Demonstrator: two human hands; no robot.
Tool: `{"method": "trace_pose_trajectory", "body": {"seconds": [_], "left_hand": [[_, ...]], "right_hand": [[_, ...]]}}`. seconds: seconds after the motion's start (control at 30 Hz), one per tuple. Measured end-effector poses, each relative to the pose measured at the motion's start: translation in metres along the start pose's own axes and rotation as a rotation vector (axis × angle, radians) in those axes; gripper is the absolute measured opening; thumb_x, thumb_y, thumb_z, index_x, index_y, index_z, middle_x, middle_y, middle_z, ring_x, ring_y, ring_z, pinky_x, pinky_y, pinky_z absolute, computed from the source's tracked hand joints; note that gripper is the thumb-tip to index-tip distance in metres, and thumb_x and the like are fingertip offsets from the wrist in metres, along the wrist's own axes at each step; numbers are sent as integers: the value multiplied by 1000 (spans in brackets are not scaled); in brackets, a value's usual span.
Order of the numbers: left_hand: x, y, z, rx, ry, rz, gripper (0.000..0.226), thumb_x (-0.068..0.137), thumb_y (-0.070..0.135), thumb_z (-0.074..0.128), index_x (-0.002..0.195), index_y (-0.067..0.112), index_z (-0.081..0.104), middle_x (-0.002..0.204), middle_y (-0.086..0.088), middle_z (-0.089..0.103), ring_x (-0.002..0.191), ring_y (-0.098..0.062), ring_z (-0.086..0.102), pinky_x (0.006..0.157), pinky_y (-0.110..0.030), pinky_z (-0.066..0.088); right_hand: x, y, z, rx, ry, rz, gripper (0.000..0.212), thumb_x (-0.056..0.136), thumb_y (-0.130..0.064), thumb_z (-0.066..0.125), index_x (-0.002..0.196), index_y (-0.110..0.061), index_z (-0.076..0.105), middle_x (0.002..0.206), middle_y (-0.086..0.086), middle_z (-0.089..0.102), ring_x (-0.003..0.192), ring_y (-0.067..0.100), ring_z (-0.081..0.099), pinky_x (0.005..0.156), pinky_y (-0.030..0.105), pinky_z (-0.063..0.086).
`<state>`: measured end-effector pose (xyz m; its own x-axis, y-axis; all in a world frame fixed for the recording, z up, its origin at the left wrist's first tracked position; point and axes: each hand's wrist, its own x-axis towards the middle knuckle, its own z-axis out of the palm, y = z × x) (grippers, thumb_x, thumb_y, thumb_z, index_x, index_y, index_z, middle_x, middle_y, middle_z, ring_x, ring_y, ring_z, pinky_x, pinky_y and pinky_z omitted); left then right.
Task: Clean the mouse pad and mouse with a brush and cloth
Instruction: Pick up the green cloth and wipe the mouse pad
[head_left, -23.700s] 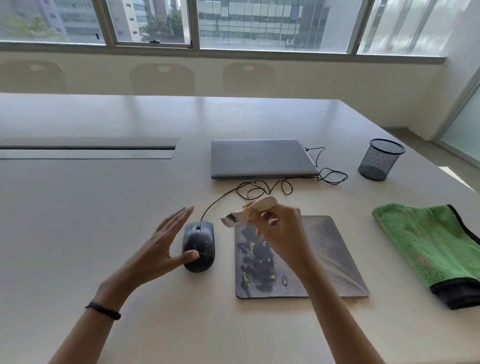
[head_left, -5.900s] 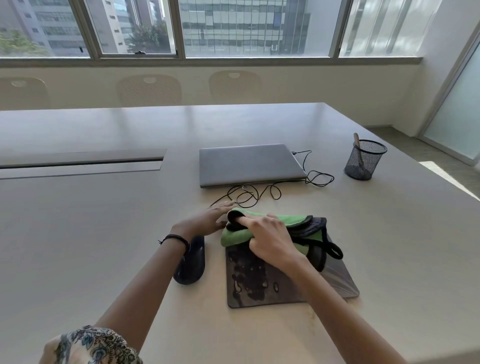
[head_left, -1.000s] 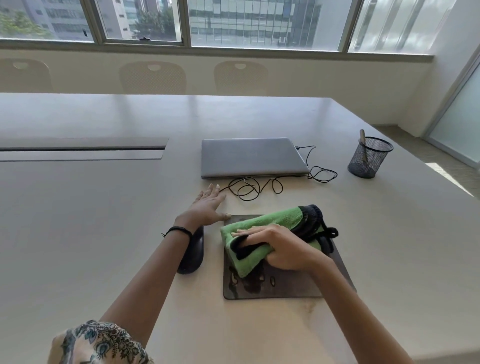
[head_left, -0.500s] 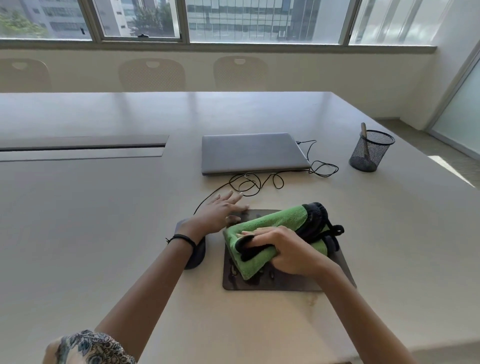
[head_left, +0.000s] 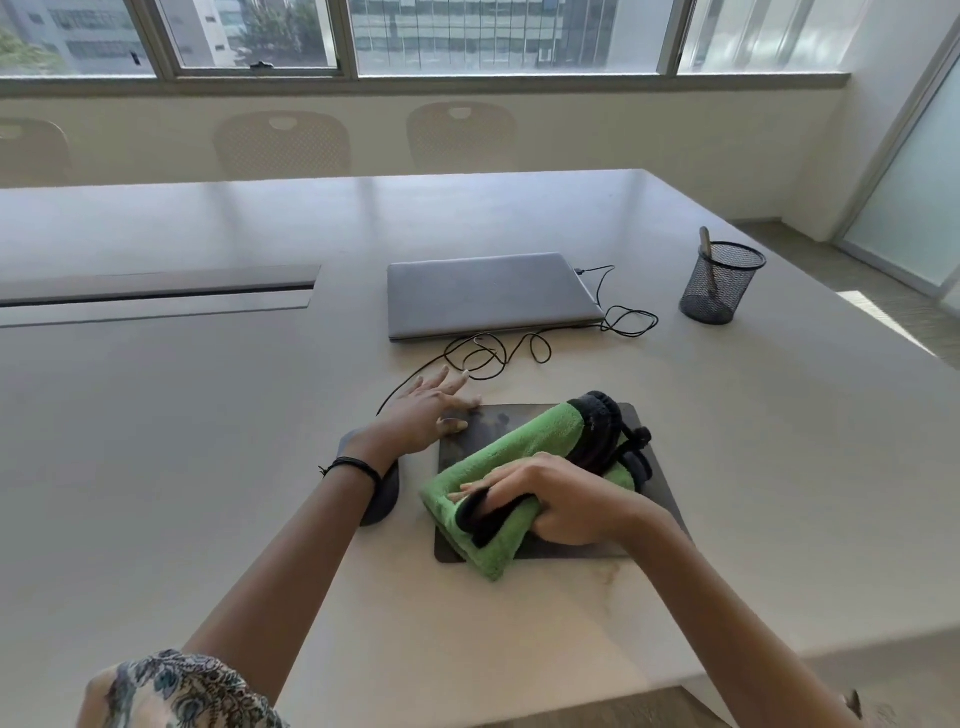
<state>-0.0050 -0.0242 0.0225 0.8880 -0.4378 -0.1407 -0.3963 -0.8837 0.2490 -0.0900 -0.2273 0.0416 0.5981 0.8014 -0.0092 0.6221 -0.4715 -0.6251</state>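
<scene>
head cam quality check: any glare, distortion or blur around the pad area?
Head view: daylight comes from the windows behind, right panes washed out; soft sheen on the far table, no strong glare on the mouse pad; wide-angle bends the sill and table edges; cloth and right hand look sharp, with only soft shadows under them.

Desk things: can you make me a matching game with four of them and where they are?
Things
1. cloth
2. brush
3. mouse
4. laptop

Places
a. standing in the mesh cup
b. closed, beyond the tangled cable
c. left of the mouse pad, partly under the left forearm
d. on the mouse pad, gripped by the right hand

Pairs: 1-d, 2-a, 3-c, 4-b
</scene>
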Motion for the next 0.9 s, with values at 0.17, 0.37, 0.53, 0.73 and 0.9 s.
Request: {"method": "trace_pose_trajectory", "body": {"seconds": [0.17, 0.37, 0.53, 0.73, 0.9], "left_hand": [[1, -2, 0, -4, -9, -4, 44, 97, 26, 42, 141, 31, 35, 158, 2, 5, 145, -17, -6, 117, -37, 0], [0, 0, 0, 3, -15, -17, 45, 98, 31, 40, 142, 30, 33, 158, 1, 4, 145, -17, -7, 117, -36, -1], [0, -1, 1, -8, -11, -19, 45, 98, 29, 42, 142, 30, 33, 158, -1, 3, 145, -19, -7, 117, -37, -2], [0, -2, 2, -21, -10, -24, 44, 98, 28, 41, 141, 29, 34, 158, -1, 3, 145, -19, -7, 117, -37, -2], [-1, 1, 2, -22, 10, -13, 43, 98, 26, 42, 141, 27, 37, 158, 0, 5, 146, -19, -6, 117, -36, -2]], "right_hand": [[-7, -4, -27, -8, -166, 73, 70, 54, 14, 37, 107, -17, 71, 113, -1, 70, 107, 10, 62, 95, 29, 48], [12, -6, -17, -77, 166, 53, 70, 61, 13, 44, 119, -20, 65, 121, -1, 66, 111, 15, 60, 93, 32, 48], [5, -5, -1, -123, 124, 111, 73, 61, 12, 44, 119, -25, 65, 128, -7, 61, 118, 16, 56, 97, 34, 47], [-14, -15, -15, -120, -23, 163, 72, 59, 14, 41, 114, -25, 68, 122, -6, 65, 114, 13, 57, 97, 24, 45], [-29, -19, -34, -121, -87, 204, 70, 59, 13, 40, 111, -24, 69, 107, 0, 71, 97, 16, 61, 82, 25, 47]]}}
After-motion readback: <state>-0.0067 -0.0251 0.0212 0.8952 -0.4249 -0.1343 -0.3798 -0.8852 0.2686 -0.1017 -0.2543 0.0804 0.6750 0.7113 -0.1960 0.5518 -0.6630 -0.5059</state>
